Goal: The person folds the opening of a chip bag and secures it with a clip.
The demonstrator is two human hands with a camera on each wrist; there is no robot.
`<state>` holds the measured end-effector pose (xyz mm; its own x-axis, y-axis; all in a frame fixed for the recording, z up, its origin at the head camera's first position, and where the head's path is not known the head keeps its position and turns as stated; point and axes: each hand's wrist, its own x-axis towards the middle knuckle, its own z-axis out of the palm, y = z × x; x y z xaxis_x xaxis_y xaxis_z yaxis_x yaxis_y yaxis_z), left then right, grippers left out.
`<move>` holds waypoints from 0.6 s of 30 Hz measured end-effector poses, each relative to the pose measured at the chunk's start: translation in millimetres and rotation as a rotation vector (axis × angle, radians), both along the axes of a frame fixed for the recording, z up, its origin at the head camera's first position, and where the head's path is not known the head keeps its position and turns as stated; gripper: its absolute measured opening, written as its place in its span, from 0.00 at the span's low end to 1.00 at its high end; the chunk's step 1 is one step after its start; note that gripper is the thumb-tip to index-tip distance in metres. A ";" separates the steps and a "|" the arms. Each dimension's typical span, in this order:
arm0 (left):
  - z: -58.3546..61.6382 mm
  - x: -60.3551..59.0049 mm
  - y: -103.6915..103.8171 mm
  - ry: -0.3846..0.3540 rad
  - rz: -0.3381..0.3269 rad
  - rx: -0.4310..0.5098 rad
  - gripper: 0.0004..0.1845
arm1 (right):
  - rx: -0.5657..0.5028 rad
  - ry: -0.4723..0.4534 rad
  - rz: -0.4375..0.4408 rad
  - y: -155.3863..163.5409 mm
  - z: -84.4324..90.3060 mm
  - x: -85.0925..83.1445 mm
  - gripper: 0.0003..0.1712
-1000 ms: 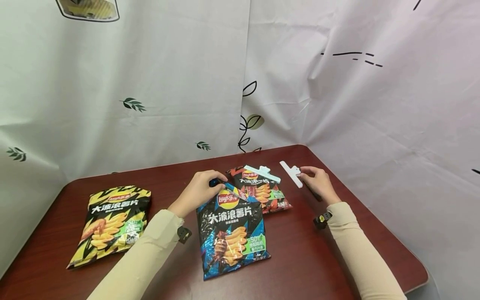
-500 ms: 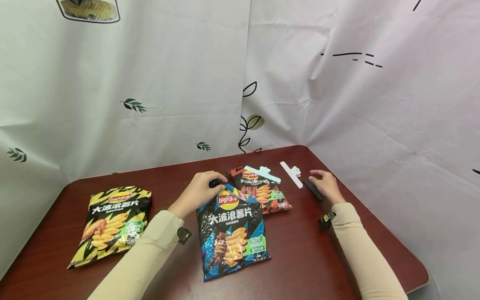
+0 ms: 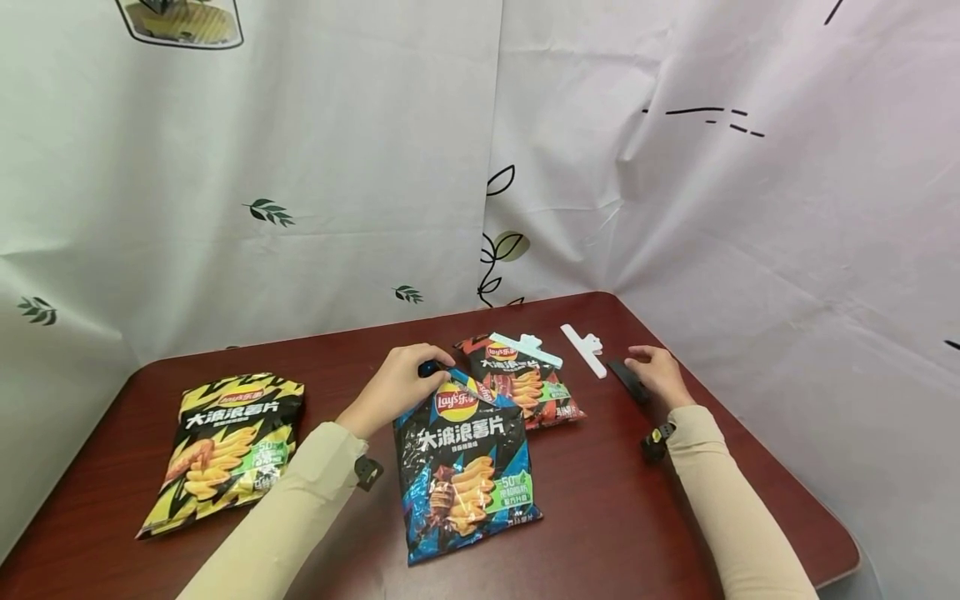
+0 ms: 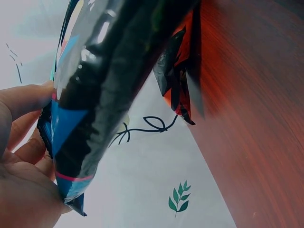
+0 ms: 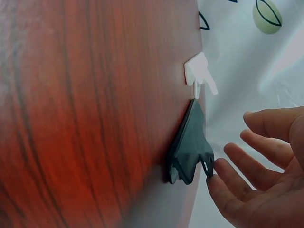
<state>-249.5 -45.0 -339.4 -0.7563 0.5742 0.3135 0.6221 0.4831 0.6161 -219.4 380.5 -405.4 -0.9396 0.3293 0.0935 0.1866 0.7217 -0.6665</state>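
Head view shows the left hand (image 3: 401, 379) pinching the top edge of the blue chip bag (image 3: 463, 467), which lies flat in the middle of the red-brown table (image 3: 600, 517). The right hand (image 3: 658, 372) is at about 2 o'clock from this bag, with fingers relaxed and spread, and its fingertips are at the black clip (image 3: 628, 379). It holds nothing. A white clip (image 3: 582, 347) lies just beside the black one, at its 11 o'clock. A red chip bag (image 3: 521, 383), with another white clip (image 3: 525, 347) across its top, is at 1 o'clock from the blue bag, and a yellow chip bag (image 3: 221, 446) lies well apart at 9 o'clock.

To do this step well, I think the right hand should take the black clip by its thick handle end, and the left hand should keep the bag top folded flat so that it does not open.

Right wrist view shows what the head view cannot: the black clip (image 5: 190, 145) has a hole at its near end, and one fingertip (image 5: 217, 167) touches it there while the other fingers are apart from it. Left wrist view shows the thumb (image 4: 21, 102) and fingers pressing the blue bag's (image 4: 102, 85) corner from both sides; the clips are not visible there.
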 end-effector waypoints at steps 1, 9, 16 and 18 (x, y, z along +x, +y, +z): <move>-0.2 0.0 0.1 0.001 0.000 0.000 0.10 | -0.001 -0.009 -0.002 0.8 -0.6 -0.3 0.23; -0.9 -0.2 1.1 -0.003 -0.004 -0.001 0.10 | 0.001 -0.136 0.000 4.9 -6.0 -0.6 0.26; -1.4 -0.4 1.8 0.004 -0.007 -0.007 0.10 | 0.046 -0.163 0.013 4.0 -8.9 -0.2 0.25; -1.5 -0.4 1.9 0.003 -0.007 -0.009 0.10 | 0.056 -0.167 0.009 3.5 -9.4 -0.5 0.25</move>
<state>-249.9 -43.1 -340.9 -0.7514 0.5821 0.3106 0.6273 0.4843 0.6099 -219.9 384.1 -414.8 -0.9466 0.3192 -0.0466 0.2848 0.7592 -0.5853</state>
